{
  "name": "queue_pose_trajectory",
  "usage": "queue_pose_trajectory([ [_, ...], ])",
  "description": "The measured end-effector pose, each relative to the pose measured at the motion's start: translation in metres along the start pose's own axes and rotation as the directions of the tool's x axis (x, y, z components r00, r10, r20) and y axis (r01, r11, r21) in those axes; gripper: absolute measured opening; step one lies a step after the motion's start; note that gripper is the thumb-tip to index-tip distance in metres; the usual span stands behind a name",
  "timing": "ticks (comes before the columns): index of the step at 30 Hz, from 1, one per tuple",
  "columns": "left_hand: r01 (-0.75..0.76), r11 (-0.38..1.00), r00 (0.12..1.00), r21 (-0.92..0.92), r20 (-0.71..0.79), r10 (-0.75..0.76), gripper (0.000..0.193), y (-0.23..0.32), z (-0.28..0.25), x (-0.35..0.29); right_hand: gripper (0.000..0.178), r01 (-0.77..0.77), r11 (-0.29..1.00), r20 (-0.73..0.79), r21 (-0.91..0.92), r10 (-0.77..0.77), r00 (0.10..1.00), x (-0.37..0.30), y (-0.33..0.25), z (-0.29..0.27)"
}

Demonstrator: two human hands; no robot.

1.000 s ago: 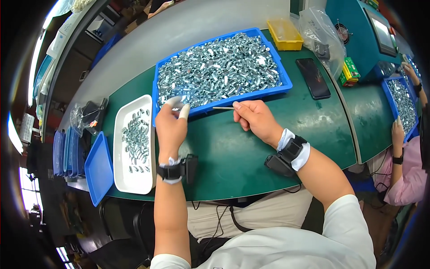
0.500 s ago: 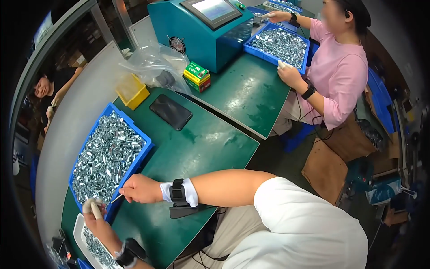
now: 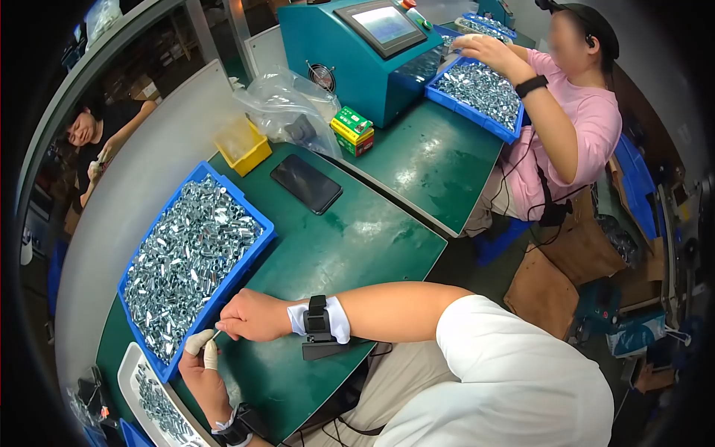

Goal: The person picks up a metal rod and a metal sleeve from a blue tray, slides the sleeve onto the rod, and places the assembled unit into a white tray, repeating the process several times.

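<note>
My right hand [image 3: 257, 314] is closed around a thin, light-coloured rod [image 3: 217, 334], whose tip points at my left fingers. My left hand [image 3: 202, 370], with pale covers on its fingertips, is closed in a pinch at that tip; whatever is between its fingers is too small to make out. Both hands are just off the near right edge of a blue tray [image 3: 242, 270] heaped with small, shiny metal sleeve-like parts [image 3: 190, 249]. Below the left hand, a white tray [image 3: 128, 375] holds more small metal parts [image 3: 158, 406].
A black phone [image 3: 306, 183] lies on the green table [image 3: 328, 253]. Beyond are a yellow bin [image 3: 246, 153], a plastic bag [image 3: 287, 104], small boxes [image 3: 352, 131] and a teal machine [image 3: 365, 67]. A co-worker in pink sits by another blue tray [image 3: 477, 115]. Another person is behind the partition.
My left hand has moved from over the blue tray's near edge to the right, up to the rod's tip. The co-worker's hand has lifted from the far tray. The view has shifted slightly.
</note>
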State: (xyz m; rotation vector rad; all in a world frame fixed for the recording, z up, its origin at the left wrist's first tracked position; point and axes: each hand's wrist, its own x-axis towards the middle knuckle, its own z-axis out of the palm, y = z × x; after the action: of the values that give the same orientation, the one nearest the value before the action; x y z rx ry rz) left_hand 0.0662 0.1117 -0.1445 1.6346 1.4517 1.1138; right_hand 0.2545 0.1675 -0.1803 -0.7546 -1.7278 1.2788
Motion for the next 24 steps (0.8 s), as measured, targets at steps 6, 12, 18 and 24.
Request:
queue_pose_trajectory([
  [6,0.191,0.892,0.976,-0.411,-0.015,-0.217,0.009,-0.003,0.009,-0.002,0.033,0.1,0.995,-0.008,-0.023,-0.1,0.995,-0.001,-0.005,0.002],
  [12,0.222,0.798,0.97,-0.56,0.048,-0.236,0.012,-0.005,0.011,-0.002,0.032,0.069,0.993,-0.015,-0.096,-0.071,0.997,-0.005,-0.005,0.004],
  [18,0.135,0.901,0.99,-0.412,0.013,-0.143,0.013,-0.003,0.028,-0.003,0.032,-0.035,0.999,0.08,0.002,0.035,0.996,-0.005,-0.006,0.003],
  [24,-0.015,0.969,0.999,-0.245,-0.042,0.005,0.012,-0.003,0.027,-0.007,0.039,-0.189,0.95,0.194,0.247,0.143,0.97,-0.002,-0.006,0.001],
])
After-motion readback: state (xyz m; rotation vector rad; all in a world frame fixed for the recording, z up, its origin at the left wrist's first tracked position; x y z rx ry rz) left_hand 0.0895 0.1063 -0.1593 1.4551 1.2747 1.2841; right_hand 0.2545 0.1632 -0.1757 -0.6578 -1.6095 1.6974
